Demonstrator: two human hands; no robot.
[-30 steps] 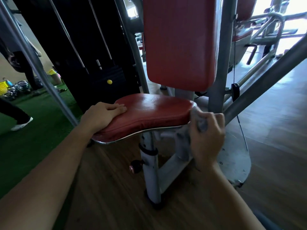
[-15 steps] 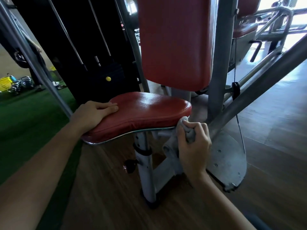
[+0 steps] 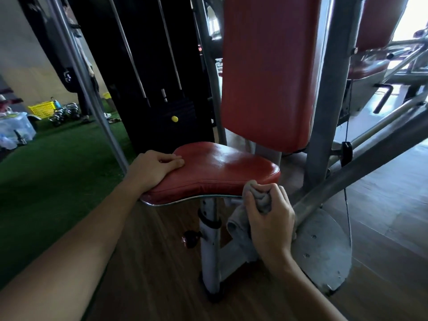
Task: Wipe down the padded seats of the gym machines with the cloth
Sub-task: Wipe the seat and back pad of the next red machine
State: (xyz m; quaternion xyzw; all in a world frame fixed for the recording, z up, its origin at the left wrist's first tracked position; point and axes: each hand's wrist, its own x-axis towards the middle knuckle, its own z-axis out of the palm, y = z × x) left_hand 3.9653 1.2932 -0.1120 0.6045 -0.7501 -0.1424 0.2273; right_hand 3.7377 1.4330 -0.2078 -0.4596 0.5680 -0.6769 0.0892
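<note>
A red padded seat [image 3: 222,172] on a grey post sits in the middle of the head view, with its red padded backrest [image 3: 268,72] rising behind it. My left hand [image 3: 155,169] rests flat on the seat's left front corner, fingers straight. My right hand [image 3: 269,215] grips a bunched grey cloth [image 3: 238,224] against the seat's front right edge, just under the rim. Part of the cloth hangs down below my fist.
A black weight stack [image 3: 162,89] with a yellow pin stands behind the seat. Grey frame tubes [image 3: 361,167] slant at the right over a round metal base plate [image 3: 324,251]. Another red seat [image 3: 368,66] is far right. Green turf, a yellow basket [image 3: 42,108] and a standing person lie left.
My right hand with the cloth has slid leftward and down along the seat's right edge to its front right corner. My left hand has stayed on the seat.
</note>
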